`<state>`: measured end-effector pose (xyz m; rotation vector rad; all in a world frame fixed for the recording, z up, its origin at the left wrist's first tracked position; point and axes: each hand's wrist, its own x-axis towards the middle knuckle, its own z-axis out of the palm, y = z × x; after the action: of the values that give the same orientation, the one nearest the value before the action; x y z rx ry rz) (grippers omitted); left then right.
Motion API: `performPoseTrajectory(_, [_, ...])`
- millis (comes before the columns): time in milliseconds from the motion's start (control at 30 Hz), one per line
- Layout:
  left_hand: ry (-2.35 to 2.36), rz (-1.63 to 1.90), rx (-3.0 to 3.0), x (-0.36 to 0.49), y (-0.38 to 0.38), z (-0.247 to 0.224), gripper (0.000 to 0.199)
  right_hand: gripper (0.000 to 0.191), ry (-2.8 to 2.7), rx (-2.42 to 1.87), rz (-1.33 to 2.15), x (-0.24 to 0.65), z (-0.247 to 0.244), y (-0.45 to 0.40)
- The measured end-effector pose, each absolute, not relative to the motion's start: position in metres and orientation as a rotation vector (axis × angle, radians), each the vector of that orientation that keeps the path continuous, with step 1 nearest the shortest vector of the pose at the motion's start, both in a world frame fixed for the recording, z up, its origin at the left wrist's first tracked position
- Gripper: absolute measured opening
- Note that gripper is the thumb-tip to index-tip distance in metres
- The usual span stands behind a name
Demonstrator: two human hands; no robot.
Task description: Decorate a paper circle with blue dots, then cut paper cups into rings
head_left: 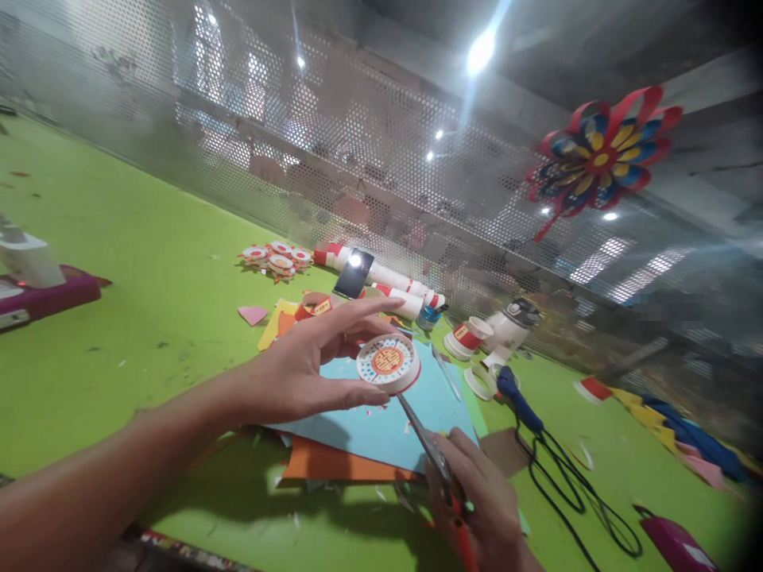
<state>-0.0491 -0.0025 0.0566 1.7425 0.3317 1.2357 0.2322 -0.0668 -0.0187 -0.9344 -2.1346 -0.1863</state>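
In the middle of the head view, my left hand (304, 369) reaches in from the left and curls round a cut-off paper cup base (389, 361). This base is a shallow white disc with a red-orange patterned centre and blue dots round it; my thumb lies along its near edge. Some of the left fingers are hidden behind it. My right hand (477, 492) holds scissors (432, 449) with red-orange handles, their blades pointing up to the lower rim of the disc. Whether the blades touch the rim I cannot tell. Light blue paper (363, 429) lies under both hands.
Behind the hands stand a phone (354, 274), white-and-red paper rolls (387, 274), decorated discs (277, 258) and cut cups (468, 338). A blue-handled corded tool (521, 401) lies right. A purple power strip (53, 290) sits left. A paper flower (602, 159) hangs above.
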Motion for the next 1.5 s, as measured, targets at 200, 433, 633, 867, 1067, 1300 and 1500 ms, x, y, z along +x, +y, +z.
performPoseTrajectory(200, [0.356,1.235,1.711,-0.049,-0.002,0.054,0.074,0.043,-2.16,-0.942,-0.226,0.232,-0.014,-0.068])
performPoseTrajectory(433, [0.36,1.216,1.706,-0.049,-0.003,0.055,0.072,0.046,-2.198,-0.957,-0.225,0.229,-0.007,-0.07])
performPoseTrajectory(633, [0.342,1.194,1.706,-0.049,-0.002,0.054,0.071,0.042,-2.216,-0.96,-0.239,0.23,-0.005,-0.071])
performPoseTrajectory(867, [0.312,1.193,1.675,-0.048,-0.002,0.052,0.069,0.038,-2.206,-0.984,-0.32,0.232,-0.009,-0.07])
performPoseTrajectory(1067, [0.316,1.195,1.687,-0.048,-0.001,0.049,0.068,0.035,-2.185,-1.01,-0.29,0.231,-0.014,-0.07])
performPoseTrajectory(1300, [0.261,1.209,1.719,-0.047,0.0,0.049,0.066,0.034,-2.162,-1.035,-0.25,0.228,-0.017,-0.072])
performPoseTrajectory(1500, [0.259,1.23,1.718,-0.046,0.001,0.048,0.067,0.034,-2.147,-1.053,-0.263,0.232,-0.025,-0.074])
